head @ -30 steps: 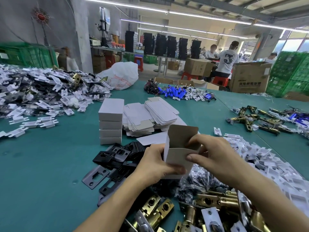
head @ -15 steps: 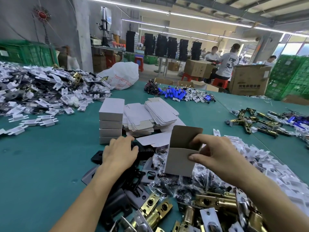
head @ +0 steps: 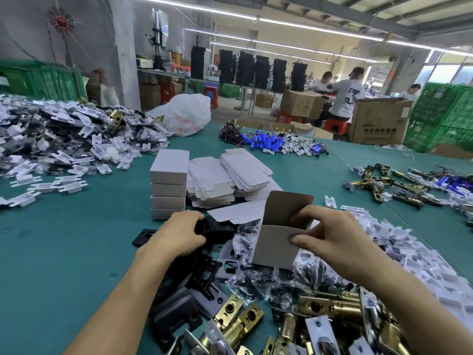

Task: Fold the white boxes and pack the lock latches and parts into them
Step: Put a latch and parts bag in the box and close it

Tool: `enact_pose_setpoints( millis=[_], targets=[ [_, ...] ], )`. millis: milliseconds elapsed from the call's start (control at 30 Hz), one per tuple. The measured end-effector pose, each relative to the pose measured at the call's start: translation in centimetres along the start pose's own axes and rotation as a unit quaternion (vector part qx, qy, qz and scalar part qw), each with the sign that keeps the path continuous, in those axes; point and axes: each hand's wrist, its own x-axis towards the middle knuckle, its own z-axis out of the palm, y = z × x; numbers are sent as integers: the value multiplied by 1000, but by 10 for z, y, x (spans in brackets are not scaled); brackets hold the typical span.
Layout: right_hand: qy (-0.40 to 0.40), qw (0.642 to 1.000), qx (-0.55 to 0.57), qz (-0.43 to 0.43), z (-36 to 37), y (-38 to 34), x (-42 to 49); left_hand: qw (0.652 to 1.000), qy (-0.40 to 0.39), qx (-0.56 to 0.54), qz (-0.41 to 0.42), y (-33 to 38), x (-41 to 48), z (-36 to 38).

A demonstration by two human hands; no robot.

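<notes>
The right hand (head: 335, 242) pinches an open white box (head: 277, 245), with the thumb on its front wall and the fingers curled over the rim by the raised lid flap. The box stands upright above a heap of small clear bags (head: 256, 280) holding dark parts. Its inside is in shadow, so I cannot tell whether anything lies in it.

To its left and apart from it, the left hand (head: 179, 237) reaches down to the desk (head: 64, 252), its fingers curled round a bunch of black plates (head: 217, 228). More of these plates lie spread beneath the wrist. Brass latches (head: 320, 308) lie near the lower edge, between the two forearms.

Just beyond the left hand stands a stack of closed white boxes (head: 169, 185), four high, their contents hidden. Beside that stack lie flat box blanks (head: 230, 180) in fanned piles, and one loose blank rests between them and the held box.

White plastic pieces (head: 409, 252) are heaped to the right of the right hand. At the far edge of the desk sits a white plastic bag (head: 184, 115), and past it stand open cardboard cartons (head: 378, 121) and green crates (head: 445, 111).
</notes>
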Motion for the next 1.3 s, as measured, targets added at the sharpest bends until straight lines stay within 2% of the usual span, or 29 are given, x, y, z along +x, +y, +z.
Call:
enact_pose_setpoints(
  millis=[167,300,733,833,967,1033,1100,1133,1200,1267,1300],
  targets=[
    [10,1000,12,2,0,6,2,994,32,-103,-9,-9,2,-3],
    [8,1000,12,-1,1,9,3,994,7,-108,-14,-7,1,1],
    [6,1000,15,8,0,8,2,991,38,-127,-20,-3,1,1],
    [5,1000,5,6,0,7,1,993,84,-83,-14,0,-2,-2],
    [18,999,-31,-8,2,4,0,979,197,12,-42,5,-8,-6],
    [55,995,-80,-13,3,2,-3,966,259,-11,-17,11,-9,-13],
    [114,986,-125,-10,3,-2,-6,936,319,-132,69,22,-13,-20],
    [138,980,-142,-15,3,-5,-6,909,331,-218,130,30,-17,-25],
    [152,976,-154,-35,2,-10,-7,843,309,-363,249,50,-30,-31],
    [140,978,-149,-51,2,-14,-7,786,292,-426,340,64,-40,-33],
    [132,979,-147,-54,3,-15,-7,769,283,-441,366,69,-43,-31]
  ],
)
